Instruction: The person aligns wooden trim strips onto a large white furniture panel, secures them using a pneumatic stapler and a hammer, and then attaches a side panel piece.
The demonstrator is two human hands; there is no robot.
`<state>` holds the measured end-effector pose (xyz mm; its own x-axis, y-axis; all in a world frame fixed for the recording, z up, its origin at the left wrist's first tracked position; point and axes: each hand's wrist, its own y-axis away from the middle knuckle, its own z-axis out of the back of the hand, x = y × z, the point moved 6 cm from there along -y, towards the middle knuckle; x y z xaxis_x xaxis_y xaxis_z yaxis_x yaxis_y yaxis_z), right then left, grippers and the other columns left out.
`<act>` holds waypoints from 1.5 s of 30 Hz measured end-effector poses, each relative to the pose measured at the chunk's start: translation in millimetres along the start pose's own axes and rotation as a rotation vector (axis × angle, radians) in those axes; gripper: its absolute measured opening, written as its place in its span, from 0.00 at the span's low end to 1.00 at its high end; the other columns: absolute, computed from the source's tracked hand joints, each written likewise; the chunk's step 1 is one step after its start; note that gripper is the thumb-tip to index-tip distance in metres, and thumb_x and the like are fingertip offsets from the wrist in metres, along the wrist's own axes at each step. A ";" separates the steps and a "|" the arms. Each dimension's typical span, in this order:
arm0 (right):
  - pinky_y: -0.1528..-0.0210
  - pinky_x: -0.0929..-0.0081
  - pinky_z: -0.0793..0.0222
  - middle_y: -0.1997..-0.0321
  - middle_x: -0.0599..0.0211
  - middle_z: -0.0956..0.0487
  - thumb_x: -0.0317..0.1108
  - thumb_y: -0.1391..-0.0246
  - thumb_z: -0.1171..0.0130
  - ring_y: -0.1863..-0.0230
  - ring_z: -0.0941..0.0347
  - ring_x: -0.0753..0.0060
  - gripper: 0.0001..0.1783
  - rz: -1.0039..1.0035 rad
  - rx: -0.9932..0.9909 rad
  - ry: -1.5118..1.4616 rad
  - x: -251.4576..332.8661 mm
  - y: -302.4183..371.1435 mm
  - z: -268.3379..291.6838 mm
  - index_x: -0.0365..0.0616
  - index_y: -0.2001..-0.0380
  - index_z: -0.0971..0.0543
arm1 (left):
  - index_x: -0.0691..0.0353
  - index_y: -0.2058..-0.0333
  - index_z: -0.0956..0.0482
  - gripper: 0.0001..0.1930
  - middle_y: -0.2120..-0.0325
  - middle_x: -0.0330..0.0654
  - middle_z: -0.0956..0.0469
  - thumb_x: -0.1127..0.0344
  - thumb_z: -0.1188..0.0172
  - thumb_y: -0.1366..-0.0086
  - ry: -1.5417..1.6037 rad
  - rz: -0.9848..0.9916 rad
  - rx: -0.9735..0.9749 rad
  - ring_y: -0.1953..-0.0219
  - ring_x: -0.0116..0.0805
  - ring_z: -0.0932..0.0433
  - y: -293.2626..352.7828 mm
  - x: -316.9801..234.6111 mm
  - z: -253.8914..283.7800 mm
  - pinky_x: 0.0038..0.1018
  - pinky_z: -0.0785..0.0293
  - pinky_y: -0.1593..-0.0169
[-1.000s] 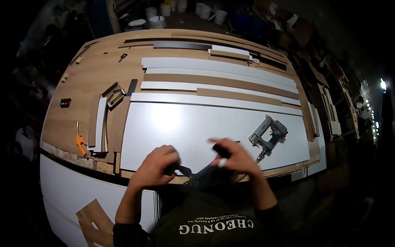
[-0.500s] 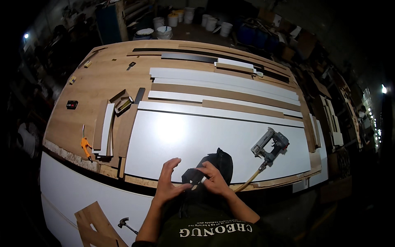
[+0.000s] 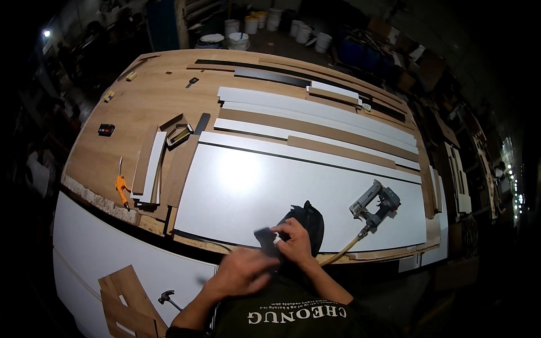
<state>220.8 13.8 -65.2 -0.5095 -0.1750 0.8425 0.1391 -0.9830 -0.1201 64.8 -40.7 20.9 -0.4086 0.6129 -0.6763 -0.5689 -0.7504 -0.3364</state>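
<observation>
My right hand (image 3: 294, 241) is closed on a dark, strap-like piece (image 3: 263, 235) whose kind I cannot make out. Something small and white shows at its fingers. Behind that hand, a black fabric bag (image 3: 310, 221) rests over the near edge of the large white panel (image 3: 242, 186). Smeared by motion, my left hand (image 3: 243, 272) is just below and left of the dark piece; whether it holds anything does not show. A grey nail gun (image 3: 375, 204) with a tan hose lies on the panel to the right.
White and brown strips (image 3: 321, 121) lie across the wooden table. At left are an orange air blow gun (image 3: 121, 188), a small open box (image 3: 178, 128) and a black box (image 3: 106, 130). A hammer (image 3: 167, 297) and slotted plywood (image 3: 127, 298) lie on a lower white sheet (image 3: 84, 248).
My left hand has dropped lower, away from its raised, spread position near the dark piece. My right hand keeps its grip, and the dark piece now stands more upright. The view has shifted slightly.
</observation>
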 end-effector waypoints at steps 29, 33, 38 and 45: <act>0.62 0.72 0.33 0.66 0.61 0.29 0.35 0.54 0.36 0.64 0.30 0.63 0.15 0.068 0.118 -0.078 0.3 15.7 1.9 0.40 0.62 0.21 | 0.65 0.62 0.21 0.09 0.69 0.38 0.19 0.76 0.36 0.44 1.080 0.546 -0.628 0.68 0.22 0.23 5.6 91.1 -73.2 0.20 0.26 0.61; 0.66 0.65 0.34 0.69 0.58 0.31 0.38 0.52 0.36 0.67 0.30 0.56 0.14 0.083 0.144 -0.087 -5.3 14.8 -6.0 0.38 0.66 0.23 | 0.66 0.64 0.20 0.08 0.70 0.37 0.19 0.76 0.37 0.44 0.893 0.584 -0.557 0.69 0.22 0.23 -0.3 88.4 -64.7 0.20 0.26 0.60; 0.61 0.68 0.32 0.65 0.59 0.31 0.34 0.53 0.35 0.64 0.28 0.59 0.15 0.148 0.141 -0.160 -9.1 12.7 -11.3 0.40 0.62 0.22 | 0.68 0.63 0.23 0.08 0.68 0.40 0.19 0.78 0.38 0.43 0.841 0.459 -0.531 0.65 0.25 0.22 -25.3 88.5 -37.4 0.23 0.25 0.57; 0.53 0.77 0.34 0.61 0.67 0.32 0.33 0.52 0.33 0.58 0.31 0.74 0.21 0.082 0.065 -0.288 2.4 2.8 41.2 0.41 0.54 0.25 | 0.64 0.63 0.17 0.11 0.74 0.38 0.26 0.75 0.35 0.47 0.714 0.329 -0.360 0.69 0.26 0.26 -59.6 65.5 -46.6 0.21 0.29 0.63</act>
<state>254.9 13.0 -41.9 -0.2344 -0.2211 0.9467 0.2283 -0.9591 -0.1675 105.2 32.6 -33.9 0.1023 0.1395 -0.9849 -0.1905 -0.9691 -0.1570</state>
